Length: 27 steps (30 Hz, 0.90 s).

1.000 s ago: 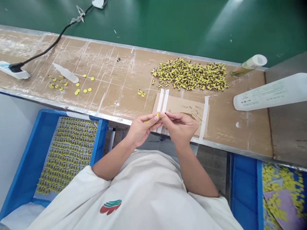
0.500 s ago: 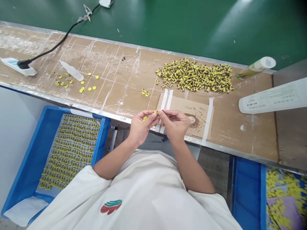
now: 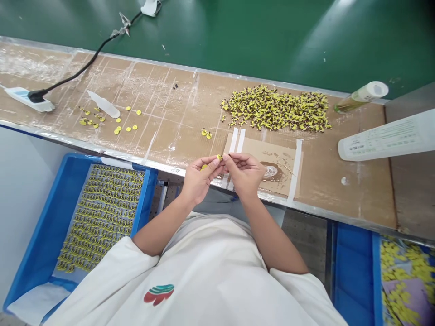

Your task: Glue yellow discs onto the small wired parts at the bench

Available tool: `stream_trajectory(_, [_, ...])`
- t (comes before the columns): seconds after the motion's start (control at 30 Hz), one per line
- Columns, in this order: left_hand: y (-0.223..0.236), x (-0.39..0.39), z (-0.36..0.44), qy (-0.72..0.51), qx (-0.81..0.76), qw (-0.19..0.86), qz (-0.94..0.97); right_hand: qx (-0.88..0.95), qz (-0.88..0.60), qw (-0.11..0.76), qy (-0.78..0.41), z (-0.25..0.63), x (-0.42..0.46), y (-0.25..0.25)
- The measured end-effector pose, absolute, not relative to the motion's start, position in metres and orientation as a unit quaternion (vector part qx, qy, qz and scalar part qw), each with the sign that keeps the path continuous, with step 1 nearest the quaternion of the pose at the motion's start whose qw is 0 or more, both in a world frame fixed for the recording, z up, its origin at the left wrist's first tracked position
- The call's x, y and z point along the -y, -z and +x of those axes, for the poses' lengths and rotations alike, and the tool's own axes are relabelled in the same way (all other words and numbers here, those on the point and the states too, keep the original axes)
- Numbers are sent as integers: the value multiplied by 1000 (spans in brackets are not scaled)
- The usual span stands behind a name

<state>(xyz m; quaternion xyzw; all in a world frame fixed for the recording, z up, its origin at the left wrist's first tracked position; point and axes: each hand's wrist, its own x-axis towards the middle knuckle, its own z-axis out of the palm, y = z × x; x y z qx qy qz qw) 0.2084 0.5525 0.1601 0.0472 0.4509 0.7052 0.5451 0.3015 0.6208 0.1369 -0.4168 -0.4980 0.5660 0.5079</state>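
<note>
My left hand (image 3: 199, 177) and my right hand (image 3: 244, 172) meet at the front edge of the brown workbench (image 3: 163, 113), fingertips pinched together on one small yellow part (image 3: 219, 157). Another yellow piece (image 3: 204, 167) shows inside my left palm. A taped cardboard pad (image 3: 265, 156) with a dab of glue lies just beyond my right hand. Farther back is a large heap of yellow-and-black parts (image 3: 277, 108). Two loose yellow parts (image 3: 205, 133) lie left of the pad.
A blue tray (image 3: 50, 217) with rows of yellow parts sits lower left, another blue bin (image 3: 353, 271) lower right. Yellow discs (image 3: 126, 129), a small clear bottle (image 3: 103, 104), a power strip (image 3: 27, 97), a lying tube (image 3: 362, 96) and a white bottle (image 3: 387, 136) are on the bench.
My hands stay pinched on the small yellow part, shifting slightly up and left in view as the camera moves. Nothing on the bench has moved.
</note>
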Motion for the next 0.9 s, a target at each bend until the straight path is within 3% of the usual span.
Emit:
stream_trajectory(0.17, [-160, -555, 201, -714, -423, 557, 17, 512, -411, 519, -546, 291, -634, -135])
stream_trajectory(0.27, [-156, -554, 192, -724, -400, 561, -21, 584, -424, 513, -464, 284, -652, -133])
stream_trajectory(0.5, [-154, -549, 176, -737, -376, 560, -42, 830, -395, 331, -213, 267, -685, -111])
stream_trajectory(0.9, [-158, -547, 179, -739, -368, 564, -22, 857, -404, 289, -138, 265, -685, -100])
